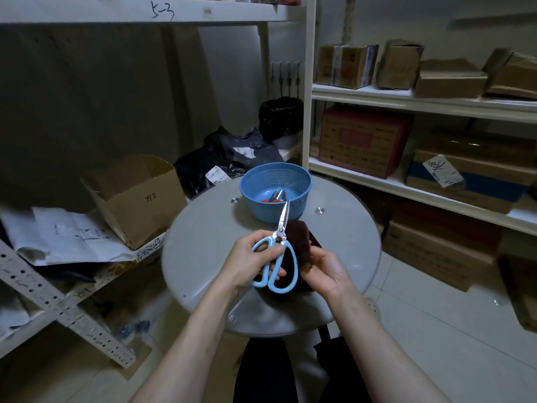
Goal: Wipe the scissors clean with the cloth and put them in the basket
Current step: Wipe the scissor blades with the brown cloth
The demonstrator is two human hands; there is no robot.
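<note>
Left hand (255, 258) grips the blue-handled scissors (280, 234) by the handles, closed blades pointing far toward the basket (257, 209), while the right hand (327, 271) clutches the dark cloth (299, 238) just right of the blades, evidently presenting them for wiping; basket placement outstanding.

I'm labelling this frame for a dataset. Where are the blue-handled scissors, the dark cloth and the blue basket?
blue-handled scissors (282, 221): head view, on the steel blades.
dark cloth (300, 242): head view, on the upper fold beside the blades.
blue basket (258, 212): head view, on the outer front wall.
</note>
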